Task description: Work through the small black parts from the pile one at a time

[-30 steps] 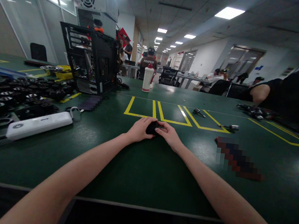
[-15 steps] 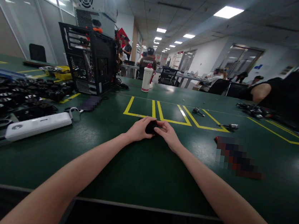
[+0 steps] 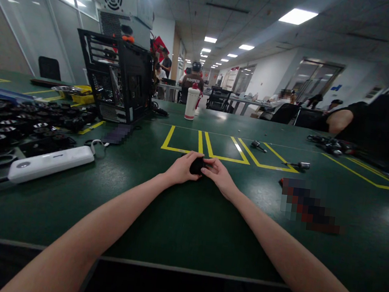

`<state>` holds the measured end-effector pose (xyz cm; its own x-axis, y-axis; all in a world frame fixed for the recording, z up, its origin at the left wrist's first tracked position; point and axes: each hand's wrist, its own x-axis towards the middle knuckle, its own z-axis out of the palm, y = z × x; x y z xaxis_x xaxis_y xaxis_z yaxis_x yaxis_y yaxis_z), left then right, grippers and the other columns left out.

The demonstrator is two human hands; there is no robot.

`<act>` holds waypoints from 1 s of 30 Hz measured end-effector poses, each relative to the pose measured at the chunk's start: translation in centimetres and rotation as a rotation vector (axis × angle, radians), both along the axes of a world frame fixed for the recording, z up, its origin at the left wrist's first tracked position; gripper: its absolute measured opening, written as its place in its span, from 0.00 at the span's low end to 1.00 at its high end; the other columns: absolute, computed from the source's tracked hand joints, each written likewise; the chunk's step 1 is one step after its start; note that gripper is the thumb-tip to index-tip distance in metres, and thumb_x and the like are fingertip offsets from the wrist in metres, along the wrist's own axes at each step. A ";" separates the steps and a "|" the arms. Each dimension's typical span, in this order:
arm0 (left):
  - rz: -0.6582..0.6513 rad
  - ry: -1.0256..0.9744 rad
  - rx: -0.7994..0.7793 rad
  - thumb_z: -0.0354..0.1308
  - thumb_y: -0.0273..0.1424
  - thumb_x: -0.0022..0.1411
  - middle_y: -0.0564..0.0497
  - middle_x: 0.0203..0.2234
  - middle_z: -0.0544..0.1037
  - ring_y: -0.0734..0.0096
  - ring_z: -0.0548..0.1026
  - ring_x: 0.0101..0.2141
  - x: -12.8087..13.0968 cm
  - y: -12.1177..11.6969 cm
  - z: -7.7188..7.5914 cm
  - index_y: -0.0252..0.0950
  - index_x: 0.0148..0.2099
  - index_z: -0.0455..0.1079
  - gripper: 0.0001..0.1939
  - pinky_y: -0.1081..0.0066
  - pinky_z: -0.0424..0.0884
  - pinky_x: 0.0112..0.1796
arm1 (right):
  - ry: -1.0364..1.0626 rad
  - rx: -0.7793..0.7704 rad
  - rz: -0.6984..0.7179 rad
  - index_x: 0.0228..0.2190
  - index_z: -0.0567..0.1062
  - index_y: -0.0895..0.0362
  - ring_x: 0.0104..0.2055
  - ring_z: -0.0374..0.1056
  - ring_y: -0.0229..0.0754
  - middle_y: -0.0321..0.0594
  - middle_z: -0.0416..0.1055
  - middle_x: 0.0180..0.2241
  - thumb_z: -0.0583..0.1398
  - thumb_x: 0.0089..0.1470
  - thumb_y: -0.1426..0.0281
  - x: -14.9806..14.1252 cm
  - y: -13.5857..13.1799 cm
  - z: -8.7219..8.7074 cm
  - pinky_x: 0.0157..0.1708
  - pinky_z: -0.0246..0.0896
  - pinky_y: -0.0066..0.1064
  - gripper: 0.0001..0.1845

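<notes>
Between my two hands, over the middle of the green table (image 3: pixel 185 229), is a small black part (image 3: pixel 197 166); its exact kind does not show. My left hand (image 3: pixel 183 167) is closed around its left side, thumb low and fingers over the top. My right hand (image 3: pixel 218 174) pinches its right edge with thumb and fingers. Much of the part is hidden by the fingers. Just beyond my hands, yellow tape outlines (image 3: pixel 205 155) mark the table.
A white power strip (image 3: pixel 52 163) and a heap of black parts (image 3: pixel 17 126) lie left. Behind stand an open computer case (image 3: pixel 118 78) and a white bottle (image 3: pixel 191 103). Two small metal-and-black tools, one a screwdriver-like piece (image 3: pixel 299 165), and a blurred red-dark object (image 3: pixel 309 206) are right.
</notes>
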<state>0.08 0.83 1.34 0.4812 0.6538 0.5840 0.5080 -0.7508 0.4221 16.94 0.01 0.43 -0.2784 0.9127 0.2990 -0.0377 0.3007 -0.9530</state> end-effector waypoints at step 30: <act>-0.017 0.015 0.022 0.61 0.30 0.44 0.49 0.44 0.65 0.63 0.66 0.45 -0.2 0.4 -0.3 0.38 0.51 0.54 0.31 0.64 0.63 0.46 | -0.147 0.069 -0.044 0.40 0.66 0.56 0.46 0.64 0.41 0.41 0.66 0.43 0.59 0.45 0.69 0.1 0.8 -0.1 0.51 0.54 0.40 0.17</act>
<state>-0.07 1.20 1.04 0.5011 0.6325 0.5906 0.5008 -0.7685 0.3982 17.03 0.79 0.29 -0.2840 0.9036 0.3207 0.1149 0.3641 -0.9242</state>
